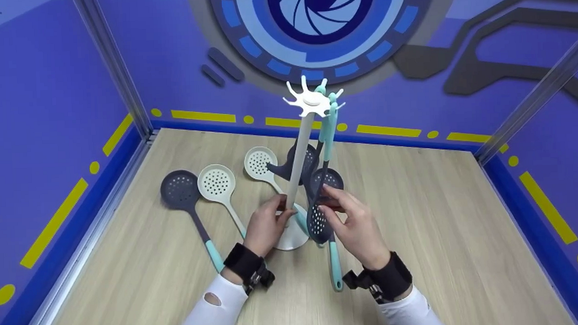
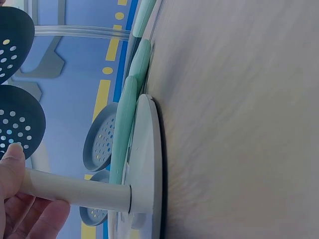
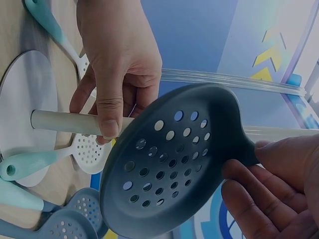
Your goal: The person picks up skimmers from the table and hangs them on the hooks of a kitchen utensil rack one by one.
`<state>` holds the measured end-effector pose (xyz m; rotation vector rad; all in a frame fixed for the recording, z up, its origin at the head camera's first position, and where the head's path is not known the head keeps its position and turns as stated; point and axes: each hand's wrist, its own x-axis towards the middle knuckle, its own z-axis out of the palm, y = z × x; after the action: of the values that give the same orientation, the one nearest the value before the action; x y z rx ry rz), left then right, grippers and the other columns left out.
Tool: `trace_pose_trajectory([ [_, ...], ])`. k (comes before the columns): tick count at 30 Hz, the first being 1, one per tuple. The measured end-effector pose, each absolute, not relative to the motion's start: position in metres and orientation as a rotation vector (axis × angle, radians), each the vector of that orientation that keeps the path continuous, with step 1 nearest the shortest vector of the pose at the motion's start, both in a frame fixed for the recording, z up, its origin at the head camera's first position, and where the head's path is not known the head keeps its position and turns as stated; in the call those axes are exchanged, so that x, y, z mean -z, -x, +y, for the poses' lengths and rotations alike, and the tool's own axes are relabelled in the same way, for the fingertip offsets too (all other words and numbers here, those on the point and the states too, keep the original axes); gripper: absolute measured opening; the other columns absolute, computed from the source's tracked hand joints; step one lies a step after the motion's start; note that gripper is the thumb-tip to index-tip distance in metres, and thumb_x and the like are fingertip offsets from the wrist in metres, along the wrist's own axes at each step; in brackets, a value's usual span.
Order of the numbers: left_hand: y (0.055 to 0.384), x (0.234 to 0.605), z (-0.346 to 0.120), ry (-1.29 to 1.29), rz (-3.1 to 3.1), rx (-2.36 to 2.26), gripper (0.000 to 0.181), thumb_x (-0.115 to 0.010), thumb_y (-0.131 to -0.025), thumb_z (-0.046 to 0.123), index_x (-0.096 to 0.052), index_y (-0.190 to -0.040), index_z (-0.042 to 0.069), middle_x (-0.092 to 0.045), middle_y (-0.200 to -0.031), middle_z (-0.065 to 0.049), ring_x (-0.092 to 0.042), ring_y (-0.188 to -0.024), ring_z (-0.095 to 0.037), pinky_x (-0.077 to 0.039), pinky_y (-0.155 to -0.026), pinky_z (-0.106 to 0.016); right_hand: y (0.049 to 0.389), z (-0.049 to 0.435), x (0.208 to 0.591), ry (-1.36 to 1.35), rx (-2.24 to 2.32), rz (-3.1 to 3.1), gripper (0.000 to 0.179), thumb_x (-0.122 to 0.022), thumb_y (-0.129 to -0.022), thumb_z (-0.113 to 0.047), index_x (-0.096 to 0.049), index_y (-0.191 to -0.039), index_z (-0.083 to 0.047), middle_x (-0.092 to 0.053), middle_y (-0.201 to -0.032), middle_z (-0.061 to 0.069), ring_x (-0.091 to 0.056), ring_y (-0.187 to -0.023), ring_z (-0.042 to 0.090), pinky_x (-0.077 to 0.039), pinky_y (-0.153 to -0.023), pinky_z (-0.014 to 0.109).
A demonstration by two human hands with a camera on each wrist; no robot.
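My left hand [image 1: 266,223] grips the pole [image 1: 298,164] of a white utensil stand low down, just above its round base [image 1: 292,242]. With thumb and fingers, my right hand [image 1: 356,222] pinches a dark skimmer [image 3: 224,114] at the neck beside its perforated head. That skimmer's teal handle [image 1: 331,137] reaches up to the hooked top [image 1: 311,100] of the stand. A second dark perforated utensil hangs close by, its head [image 2: 35,119] behind the pole in the head view and partly hidden.
On the wooden table [image 1: 446,253] lie a dark skimmer [image 1: 180,205], a white skimmer [image 1: 215,167] and another white one [image 1: 260,151] at the left. A teal handle [image 1: 336,266] lies below my right hand. Blue printed panels [image 1: 52,118] enclose the table's back and sides.
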<state>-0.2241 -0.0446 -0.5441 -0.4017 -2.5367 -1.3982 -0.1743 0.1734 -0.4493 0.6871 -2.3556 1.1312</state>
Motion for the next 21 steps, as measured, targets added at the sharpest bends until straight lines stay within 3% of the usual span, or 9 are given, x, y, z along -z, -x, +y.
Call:
trace_pose_trajectory([
  [21,0.2215,0.5419,-0.0447,0.376,-2.587,1.399,0.031,-0.071,-0.101,0.030,-0.066,-0.127,0.015,-0.074,-0.117,-0.003,-0.072,-0.111,-0.018,-0.062,-0.085,-0.027,0.1730,0.1741,0.4467,-0.663,-1.137,-2.359,0.044,-0.072,-0.099,-0.010,-0.063,-0.142,-0.009,-0.074,-0.120,0.005,-0.072,-0.100,0.010,-0.063,-0.085,0.032],
])
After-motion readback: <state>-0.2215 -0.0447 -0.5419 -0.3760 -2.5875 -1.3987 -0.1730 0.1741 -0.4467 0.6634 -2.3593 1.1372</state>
